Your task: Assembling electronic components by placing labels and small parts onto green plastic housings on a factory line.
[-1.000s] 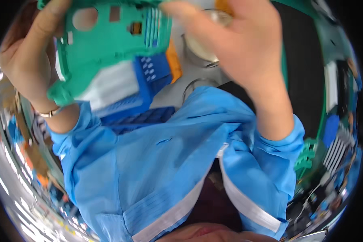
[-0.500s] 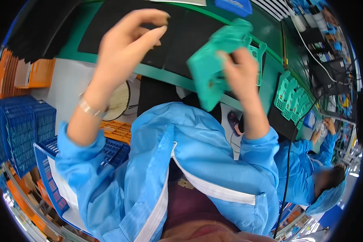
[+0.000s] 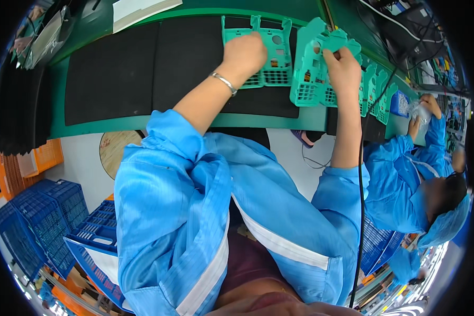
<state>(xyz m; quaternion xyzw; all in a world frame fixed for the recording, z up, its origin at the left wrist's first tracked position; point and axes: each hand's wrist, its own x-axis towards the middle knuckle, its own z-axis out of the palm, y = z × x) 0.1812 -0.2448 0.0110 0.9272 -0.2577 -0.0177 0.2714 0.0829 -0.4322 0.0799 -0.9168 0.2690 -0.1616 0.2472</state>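
On the black mat lies a green plastic housing [image 3: 277, 48] with prongs along its far edge and a grid along its near edge. My left hand [image 3: 245, 57] is closed at its left part, with the fingertips hidden behind the knuckles. To the right, my right hand [image 3: 343, 72] pinches the upper part of a similar green plastic housing [image 3: 306, 73], which stands tilted beside the first one. Small dark and orange parts show inside both housings.
More green housings [image 3: 376, 92] stand in a row at the right, by a blue bin [image 3: 400, 103]. A black cable [image 3: 361, 184] hangs down in front. A co-worker [image 3: 405, 174] in blue handles a clear bag. Blue crates [image 3: 50, 216] stack at the left.
My right hand has set its housing down to the right. My left hand, empty before, has moved right and onto the other housing. The view has shifted over the bench.
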